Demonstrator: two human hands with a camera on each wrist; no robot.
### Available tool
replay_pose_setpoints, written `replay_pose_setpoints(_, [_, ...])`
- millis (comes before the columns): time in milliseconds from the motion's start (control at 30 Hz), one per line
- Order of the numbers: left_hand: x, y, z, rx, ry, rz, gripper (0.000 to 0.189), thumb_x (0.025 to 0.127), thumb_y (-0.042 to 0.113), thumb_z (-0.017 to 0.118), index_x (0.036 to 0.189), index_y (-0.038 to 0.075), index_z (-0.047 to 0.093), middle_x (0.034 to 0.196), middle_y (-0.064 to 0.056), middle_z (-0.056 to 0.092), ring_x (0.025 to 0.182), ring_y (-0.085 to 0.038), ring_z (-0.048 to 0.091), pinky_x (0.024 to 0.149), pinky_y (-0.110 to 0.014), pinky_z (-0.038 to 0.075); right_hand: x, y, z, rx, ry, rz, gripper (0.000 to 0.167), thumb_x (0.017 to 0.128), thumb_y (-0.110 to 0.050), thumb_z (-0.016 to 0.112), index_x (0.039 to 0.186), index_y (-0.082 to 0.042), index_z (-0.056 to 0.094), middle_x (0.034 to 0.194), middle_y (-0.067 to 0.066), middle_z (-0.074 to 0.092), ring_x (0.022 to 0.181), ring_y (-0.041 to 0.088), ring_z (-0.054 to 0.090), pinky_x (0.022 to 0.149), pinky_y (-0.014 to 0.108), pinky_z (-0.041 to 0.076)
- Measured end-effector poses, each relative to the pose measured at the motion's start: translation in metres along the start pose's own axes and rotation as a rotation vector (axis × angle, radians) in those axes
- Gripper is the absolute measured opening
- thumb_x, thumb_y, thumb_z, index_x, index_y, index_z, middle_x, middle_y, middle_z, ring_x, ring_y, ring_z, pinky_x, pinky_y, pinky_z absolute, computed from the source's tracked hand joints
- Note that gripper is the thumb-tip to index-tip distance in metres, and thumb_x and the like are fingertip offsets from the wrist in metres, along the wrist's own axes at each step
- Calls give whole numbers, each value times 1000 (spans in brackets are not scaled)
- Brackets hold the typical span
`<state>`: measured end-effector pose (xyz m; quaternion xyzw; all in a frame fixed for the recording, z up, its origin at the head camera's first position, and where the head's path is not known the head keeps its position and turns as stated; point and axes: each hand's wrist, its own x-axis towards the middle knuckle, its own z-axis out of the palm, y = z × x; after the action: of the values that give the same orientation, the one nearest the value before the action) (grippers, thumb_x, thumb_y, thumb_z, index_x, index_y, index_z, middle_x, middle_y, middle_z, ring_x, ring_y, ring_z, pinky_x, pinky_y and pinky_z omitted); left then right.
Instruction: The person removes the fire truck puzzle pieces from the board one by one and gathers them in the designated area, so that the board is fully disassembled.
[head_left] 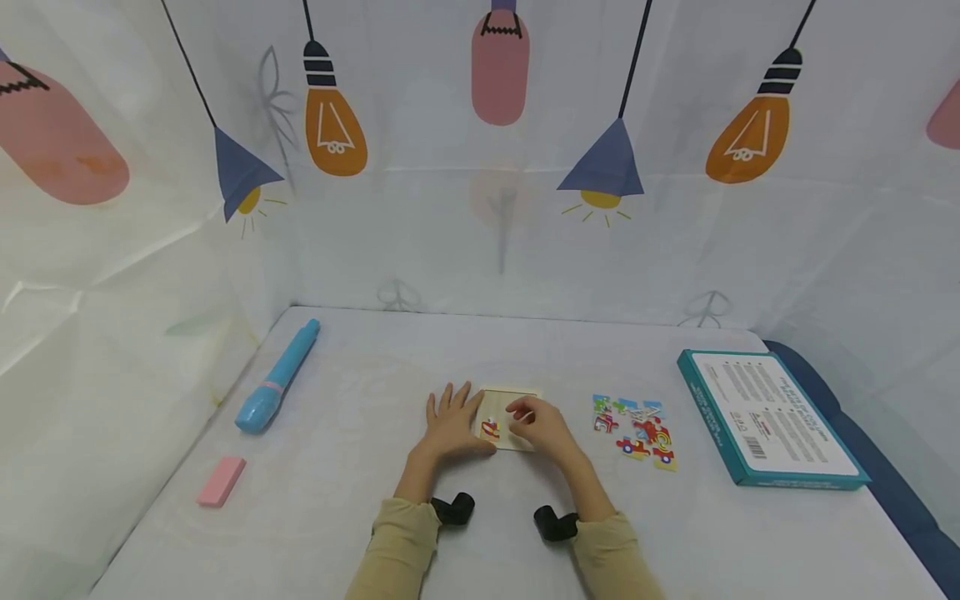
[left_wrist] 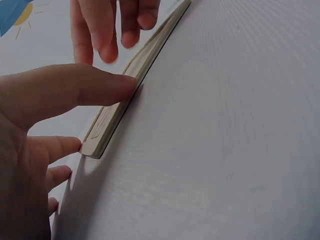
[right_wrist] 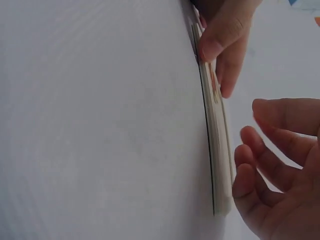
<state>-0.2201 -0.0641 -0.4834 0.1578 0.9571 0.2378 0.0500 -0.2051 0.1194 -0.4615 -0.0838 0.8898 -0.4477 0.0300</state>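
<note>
A shallow wooden puzzle tray [head_left: 497, 405] lies on the table between the two hands. One picture puzzle piece [head_left: 490, 430] in red and yellow sits in its lower left corner. My left hand [head_left: 447, 429] is spread flat at the tray's left side; in the left wrist view its thumb [left_wrist: 117, 89] presses on the near edge and a fingertip meets the corner. Over the tray's right part hovers my right hand [head_left: 546, 431], fingers loosely bent. In the right wrist view a gap shows between its thumb and fingers, with nothing held there.
Several loose picture puzzle pieces [head_left: 651, 432] lie to the right of the tray. Farther right is a teal-edged box [head_left: 776, 417]. At the left are a blue pen-shaped device [head_left: 281, 375] and a pink block [head_left: 222, 482]. A printed white curtain [head_left: 435, 233] hangs behind the table.
</note>
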Motion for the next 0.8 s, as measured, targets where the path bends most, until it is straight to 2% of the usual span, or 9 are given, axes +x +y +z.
replay_pose_setpoints(167, [-2, 0, -1, -9, 6, 8, 95, 61, 50, 75, 141, 13, 39, 150, -14, 26, 138, -41, 11, 105, -62, 2, 1, -10, 12, -149, -86, -60, 32, 75, -4, 66, 107, -1, 65, 87, 8, 60, 78, 19, 56, 68, 33, 46])
replay_pose_setpoints(333, [-3, 0, -1, -6, 21, 18, 93, 63, 54, 72, 141, 14, 40, 149, -13, 27, 138, -41, 11, 106, -62, 2, 2, -21, 18, -286, -101, -86, 33, 74, -9, 68, 106, -2, 66, 86, 8, 52, 72, 18, 48, 61, 31, 41])
replay_pose_setpoints(567, [-2, -1, 0, -8, 31, 19, 92, 63, 56, 72, 140, 14, 42, 149, -13, 28, 138, -42, 11, 106, -62, 3, 3, -22, 21, -274, -84, -65, 28, 72, -5, 67, 100, -4, 66, 87, 9, 50, 72, 19, 48, 62, 33, 42])
replay_pose_setpoints(667, [-2, -1, 0, -7, 31, 19, 92, 64, 56, 72, 140, 14, 42, 149, -13, 28, 138, -42, 11, 105, -62, 3, 4, -18, 21, -246, -77, -98, 27, 71, -4, 66, 98, -5, 64, 86, 10, 52, 73, 21, 49, 63, 35, 43])
replay_pose_setpoints(700, [-2, -1, 0, -9, 31, 17, 92, 64, 55, 72, 140, 14, 42, 149, -13, 28, 138, -42, 11, 105, -62, 3, 8, -9, 24, -241, -64, -143, 25, 73, -7, 66, 98, -6, 63, 85, 9, 52, 72, 20, 50, 62, 34, 42])
replay_pose_setpoints(800, [-2, 0, -1, -19, 31, 13, 91, 63, 54, 72, 139, 14, 42, 149, -13, 28, 138, -42, 11, 106, -62, 2, 9, -7, 24, -195, -58, -185, 23, 75, -5, 65, 97, -6, 60, 81, 8, 56, 69, 19, 52, 59, 32, 43])
